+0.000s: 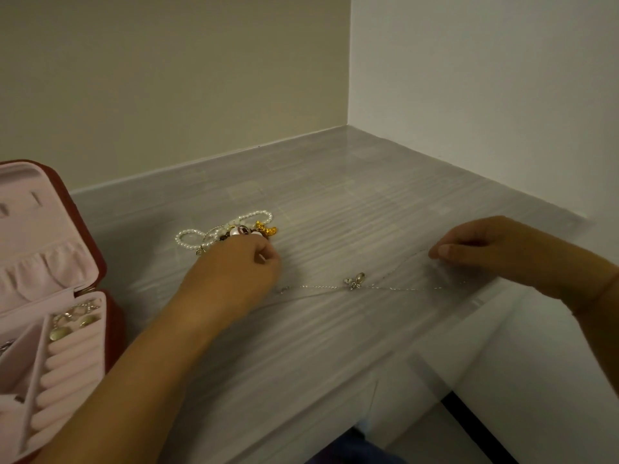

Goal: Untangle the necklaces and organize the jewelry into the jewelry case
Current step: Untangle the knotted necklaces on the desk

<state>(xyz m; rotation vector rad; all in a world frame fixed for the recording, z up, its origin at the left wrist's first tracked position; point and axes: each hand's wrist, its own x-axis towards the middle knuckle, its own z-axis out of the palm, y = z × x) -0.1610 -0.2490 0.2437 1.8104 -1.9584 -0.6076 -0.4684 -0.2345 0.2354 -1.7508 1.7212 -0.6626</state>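
I'm partway thru, by my read. The case (50,296) sits open at the left edge of the surface (335,202), lid up. Its front compartment already holds a few pieces, what looks like earrings (72,321) w/ pale stones, so some sorting is done. The ring rolls below them look bare. Something small sits in the far-left section, too cut off to ID.

One thin silver chain (395,288) w/ a small charm (355,280) lies stretched nearly straight across the surface between my hands, so that one looks freed from the rest. My right hand (495,246) rests at its right end, fingers (442,252) curled down narrow onto the surface. Can't tell if they pinch the chain or just pin it. My left hand (237,266) is closed into a loose fist just beside the chain's left end, fingers tucked under. Whether it grips anything I can't tell.

Still left: the pile (231,231) just behind my left hand. Pearl strands loop out of it, w/ a gold piece (266,228) and some pink and dark beads bunched in the middle. That clump looks tangled yet. So the remaining work, as I judge it: put the silver chain in the case, pick the pile apart, then place each piece.
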